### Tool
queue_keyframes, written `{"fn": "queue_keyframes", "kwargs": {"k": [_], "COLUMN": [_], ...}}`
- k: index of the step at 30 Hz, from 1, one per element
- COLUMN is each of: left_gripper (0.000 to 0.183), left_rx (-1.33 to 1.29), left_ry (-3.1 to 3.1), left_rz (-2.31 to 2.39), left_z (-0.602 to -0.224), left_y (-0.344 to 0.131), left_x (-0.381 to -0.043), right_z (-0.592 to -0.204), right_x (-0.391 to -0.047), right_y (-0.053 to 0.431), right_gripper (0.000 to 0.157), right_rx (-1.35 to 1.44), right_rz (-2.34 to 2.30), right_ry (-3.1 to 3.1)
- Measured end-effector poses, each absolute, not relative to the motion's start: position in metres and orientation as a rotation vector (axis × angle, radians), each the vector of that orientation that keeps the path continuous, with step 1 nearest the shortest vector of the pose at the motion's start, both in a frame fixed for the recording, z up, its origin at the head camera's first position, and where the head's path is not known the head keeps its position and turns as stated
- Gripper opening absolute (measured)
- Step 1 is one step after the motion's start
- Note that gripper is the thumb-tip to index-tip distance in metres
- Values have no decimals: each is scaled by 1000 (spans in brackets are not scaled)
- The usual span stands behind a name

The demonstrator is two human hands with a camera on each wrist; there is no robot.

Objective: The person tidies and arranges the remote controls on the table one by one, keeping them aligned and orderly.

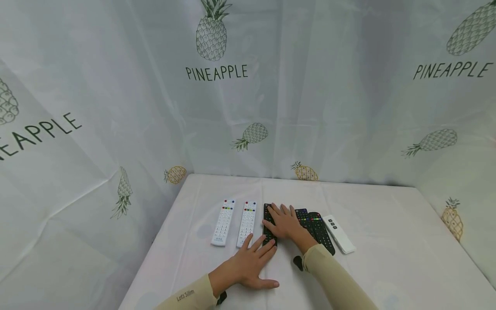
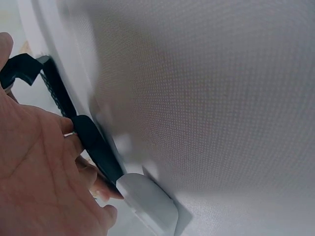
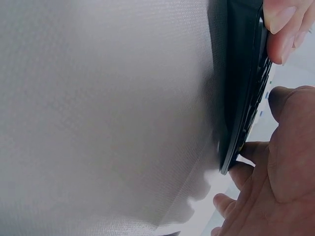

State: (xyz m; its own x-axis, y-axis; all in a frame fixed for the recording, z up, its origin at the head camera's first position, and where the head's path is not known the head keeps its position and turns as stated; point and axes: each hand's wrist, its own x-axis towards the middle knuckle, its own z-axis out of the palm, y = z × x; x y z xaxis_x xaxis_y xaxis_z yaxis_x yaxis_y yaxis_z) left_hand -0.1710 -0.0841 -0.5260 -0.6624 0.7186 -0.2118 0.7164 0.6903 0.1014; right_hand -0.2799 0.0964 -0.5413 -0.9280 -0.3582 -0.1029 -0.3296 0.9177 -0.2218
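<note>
A black remote control with rows of buttons lies lengthwise on the white tabletop. My left hand is spread flat, with its fingertips at the near end of this remote and its thumb out to the right. Over the upper part of the same remote rests my right hand, its fingers extended and its thumb across the buttons. In the left wrist view the fingers lie on the near end of the black remote, beside a white remote's end. The right wrist view has fingertips on the long black remote.
Two white remotes with coloured buttons lie to the left. Right of my right hand are two black remotes side by side, then a slim white remote. A pineapple-print curtain stands behind the table.
</note>
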Motion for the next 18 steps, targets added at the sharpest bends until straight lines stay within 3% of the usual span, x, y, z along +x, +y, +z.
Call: {"fn": "queue_keyframes", "kwargs": {"k": [18], "left_gripper": [94], "left_rx": [1138], "left_ry": [2651], "left_rz": [24], "left_z": [-527], "left_y": [-83], "left_x": [-172], "right_z": [-537], "right_x": [-279], "right_y": [98], "right_gripper": [68], "right_rx": [-541], "right_rz": [-306], "right_ry": [2939]}}
